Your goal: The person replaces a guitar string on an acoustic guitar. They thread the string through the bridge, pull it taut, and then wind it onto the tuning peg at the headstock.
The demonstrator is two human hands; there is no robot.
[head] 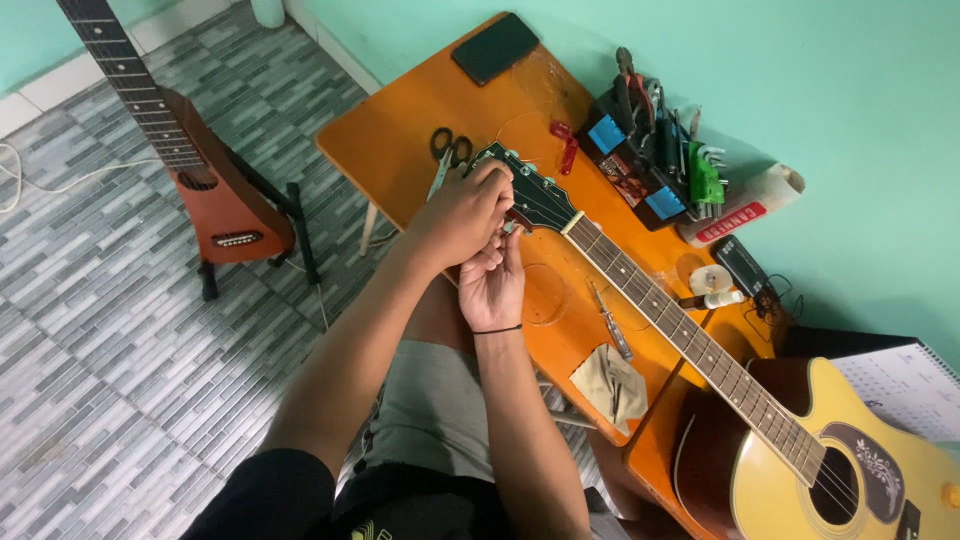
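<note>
An acoustic guitar with a yellow top [800, 470] lies across the orange table [390, 140]. Its neck [660, 310] runs up-left to a dark headstock [540, 195]. My left hand [462, 212] is closed over the end of the headstock from above. My right hand [492, 288], with a black band on its wrist, is just below it, palm up. Its fingertips pinch a tuning peg [518, 218] on the near edge of the headstock. A thin loop of guitar string [545, 295] lies on the table beside my right hand.
On the table are black scissors [447, 148], a black phone [495, 47], a red tool [565, 145], a rack of hand tools [650, 150], a screwdriver [610, 322], a tan cloth [610, 385] and a white roll [710, 280]. A reddish guitar [215, 200] stands on the tiled floor at the left.
</note>
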